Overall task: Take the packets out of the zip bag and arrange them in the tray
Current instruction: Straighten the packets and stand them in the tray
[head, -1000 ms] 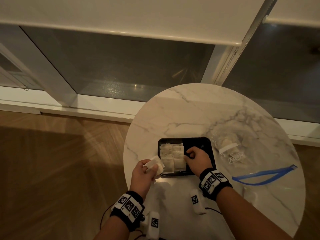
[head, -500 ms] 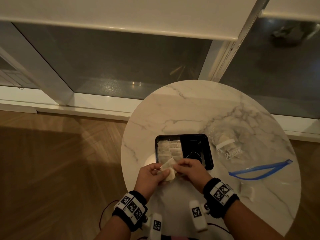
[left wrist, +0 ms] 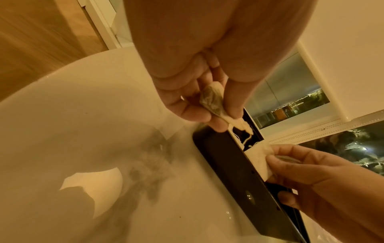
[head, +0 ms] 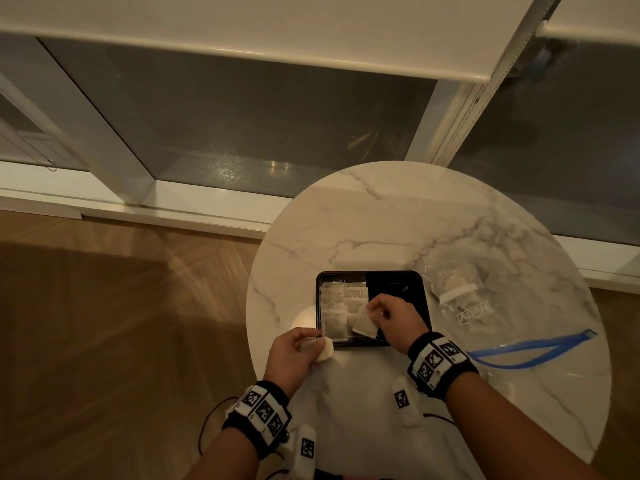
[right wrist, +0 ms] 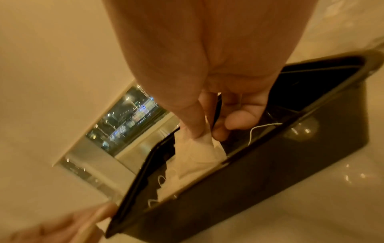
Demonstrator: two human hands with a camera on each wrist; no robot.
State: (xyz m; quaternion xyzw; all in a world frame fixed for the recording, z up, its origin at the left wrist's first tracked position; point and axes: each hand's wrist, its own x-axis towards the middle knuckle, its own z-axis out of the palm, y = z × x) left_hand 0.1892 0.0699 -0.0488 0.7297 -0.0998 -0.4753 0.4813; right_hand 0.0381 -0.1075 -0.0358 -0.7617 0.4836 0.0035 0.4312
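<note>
Right hand [head: 394, 318] has its grip pinched on the top corner of one packet [head: 363, 325], thumb and fingertip clamped on the paper edge, and the packet hangs tilted over the near edge of the tray [head: 394, 282], its lower end about touching down. Left hand [head: 294, 351] is curled around another packet [head: 323, 349], holding it bunched up just off the tray's near-left corner, above the desk [head: 381, 220].

Handling-wise these look like tea bags, so I'd guess super light, soft and floppy, with thin paper that crumples the moment you squeeze it. The one in the left hand is already squished. Each seems to trail a thin string, which I'd expect to snag on its neighbours. Best bet is probably pinching a flat corner or the top seam, not the filled middle, and laying it down rather than dropping it.

Looks: pale, squarish, slightly see-through pouches with darker stuff inside. Several already sit in two neat columns filling the left half of the black tray; the right half is still bare. The zip bag [head: 460, 299], clear with a blue zip strip, lies on the desk just right of the tray, and I think there are more packets in it, but the plastic's too glary to be sure.
</note>
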